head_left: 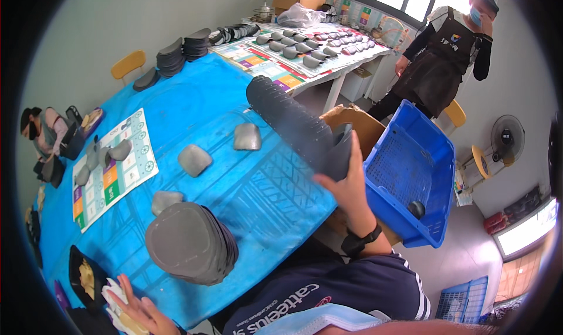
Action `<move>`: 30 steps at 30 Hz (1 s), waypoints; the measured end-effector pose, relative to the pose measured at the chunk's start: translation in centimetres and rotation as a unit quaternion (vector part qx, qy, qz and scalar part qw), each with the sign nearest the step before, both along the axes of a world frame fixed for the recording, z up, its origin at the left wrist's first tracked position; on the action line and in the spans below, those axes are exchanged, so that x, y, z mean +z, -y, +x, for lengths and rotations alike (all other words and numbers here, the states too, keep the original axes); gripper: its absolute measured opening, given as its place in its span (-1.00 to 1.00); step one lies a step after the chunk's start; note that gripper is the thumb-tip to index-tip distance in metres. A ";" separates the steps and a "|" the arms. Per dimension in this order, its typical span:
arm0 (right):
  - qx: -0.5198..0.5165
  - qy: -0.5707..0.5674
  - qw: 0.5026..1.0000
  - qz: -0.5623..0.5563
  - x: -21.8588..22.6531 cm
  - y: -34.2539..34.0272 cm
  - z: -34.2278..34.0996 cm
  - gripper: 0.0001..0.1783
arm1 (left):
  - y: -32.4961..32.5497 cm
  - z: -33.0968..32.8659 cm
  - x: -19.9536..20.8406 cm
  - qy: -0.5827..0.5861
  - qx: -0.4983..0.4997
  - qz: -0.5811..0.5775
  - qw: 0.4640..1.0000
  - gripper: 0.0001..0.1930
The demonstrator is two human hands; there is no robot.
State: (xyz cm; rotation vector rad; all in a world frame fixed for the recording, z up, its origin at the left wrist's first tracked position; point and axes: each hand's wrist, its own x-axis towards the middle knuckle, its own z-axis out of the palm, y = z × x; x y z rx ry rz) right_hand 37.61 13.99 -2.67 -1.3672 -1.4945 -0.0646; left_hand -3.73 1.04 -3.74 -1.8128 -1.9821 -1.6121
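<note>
My right hand (353, 188) is cupped around the near end of a long row of nested, curved dark grey pieces (287, 121), thumb and fingers on either side of the end piece (337, 153). The row lies on its side along the right edge of the blue-covered table (246, 197). At the lower left, my left hand (141, 312) has its fingers on a crumpled white cloth (114, 297), beside a black tray (85, 276) with a yellowish thing in it. Between my hands stands a tall stack of dark grey pieces (185, 241). Loose grey curved pieces (194, 160) lie beyond it.
A blue plastic crate (410, 176) and an open cardboard box (355, 124) stand off the table's right edge. More grey pieces rest on a printed sheet (114, 173) and a far table (352, 59). One person (437, 59) stands at the back right; another (47, 132) is at the far left.
</note>
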 end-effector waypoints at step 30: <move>-0.166 0.154 0.967 -0.116 -7.8 -5.1 4.2 0.04 | 1.7 -2.3 -2.8 0.130 0.039 -0.049 0.990 -0.32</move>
